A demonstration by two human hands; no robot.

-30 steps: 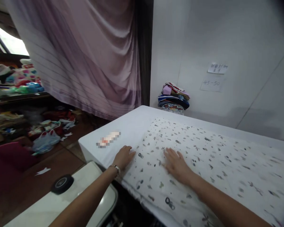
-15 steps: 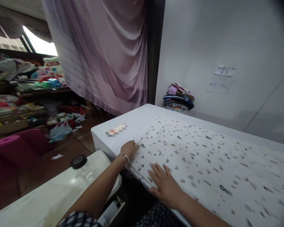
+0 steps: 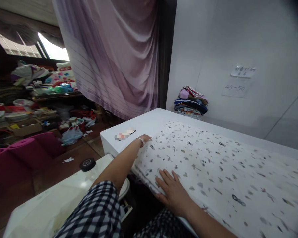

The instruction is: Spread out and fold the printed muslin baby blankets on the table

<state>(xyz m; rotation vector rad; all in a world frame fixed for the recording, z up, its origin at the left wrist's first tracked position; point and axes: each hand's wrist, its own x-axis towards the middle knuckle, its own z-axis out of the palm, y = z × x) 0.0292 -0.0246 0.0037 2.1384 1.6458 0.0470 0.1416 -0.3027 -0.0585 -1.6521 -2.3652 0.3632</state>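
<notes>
A white cloth with small dark prints [image 3: 213,165] lies spread over a white table [image 3: 141,120]. My right hand [image 3: 172,188] rests flat on the cloth near its front edge, fingers spread. My left hand [image 3: 145,138], a bracelet at the wrist, reaches out to the cloth's left edge; its fingers are mostly hidden behind the wrist. A small blurred flat object [image 3: 124,134] lies on the bare table just left of that hand.
A stack of folded fabrics [image 3: 190,101] sits at the table's far edge by the white wall with paper notes [image 3: 235,81]. A white surface with a black round thing [image 3: 87,164] stands at lower left. Purple curtain, cluttered shelves and floor lie left.
My left arm has stretched farther along the cloth's left edge toward the far side. My right hand slid back to the front edge a second ago and now stays there.
</notes>
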